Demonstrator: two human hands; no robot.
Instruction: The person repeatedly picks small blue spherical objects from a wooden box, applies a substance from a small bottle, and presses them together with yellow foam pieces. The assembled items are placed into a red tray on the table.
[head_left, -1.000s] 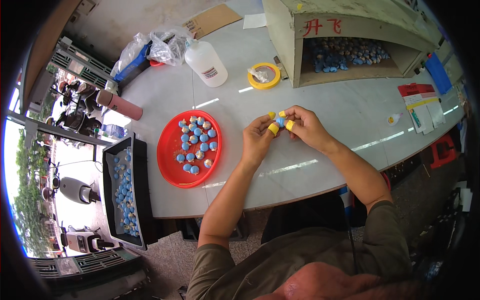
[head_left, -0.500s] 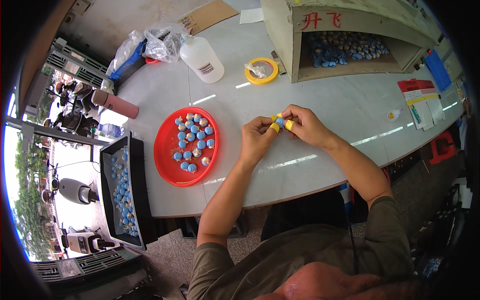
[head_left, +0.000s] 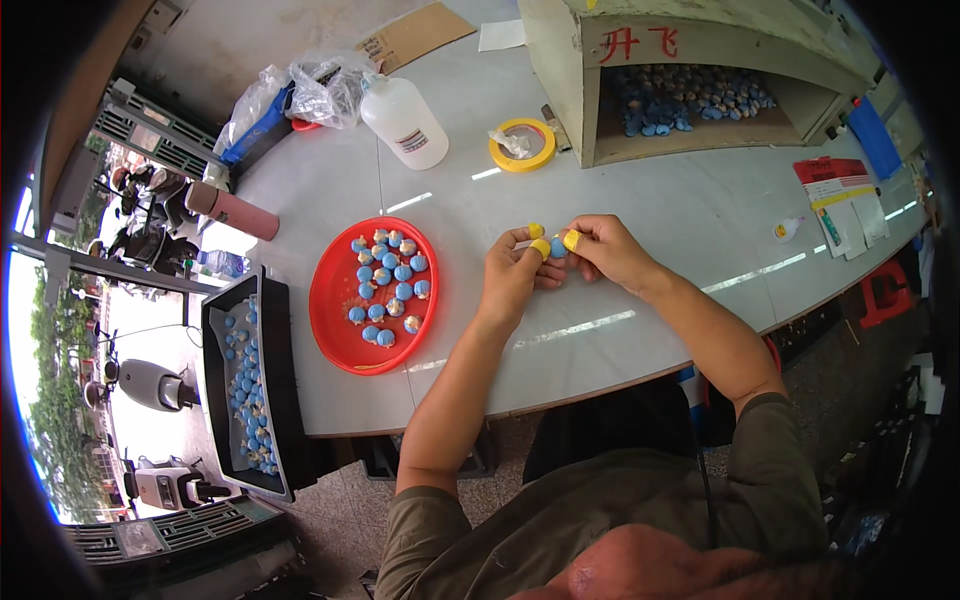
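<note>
A small round blue ball [head_left: 557, 246] is between my two hands, above the grey table. My right hand [head_left: 612, 256] pinches it between thumb and fingers. My left hand [head_left: 512, 275] touches it from the other side, thumb tip against it, index finger lifted off and the lower fingers curled beneath. Yellow tape wraps several of my fingertips. To the left of my hands, a red round tray [head_left: 345, 345] holds several like blue balls with pale, ragged tufts.
A black crate [head_left: 285, 400] of blue balls stands left of the table [head_left: 470, 370]. Further back are a pink flask [head_left: 235, 212], a white bottle [head_left: 405, 125], a yellow tape roll [head_left: 543, 155] and a metal box [head_left: 560, 80] holding many blue pieces. Papers [head_left: 845, 205] lie far right.
My left index finger has lifted away from the ball, and my fingers have shifted their grip. The ball stays at nearly the same spot between my hands.
</note>
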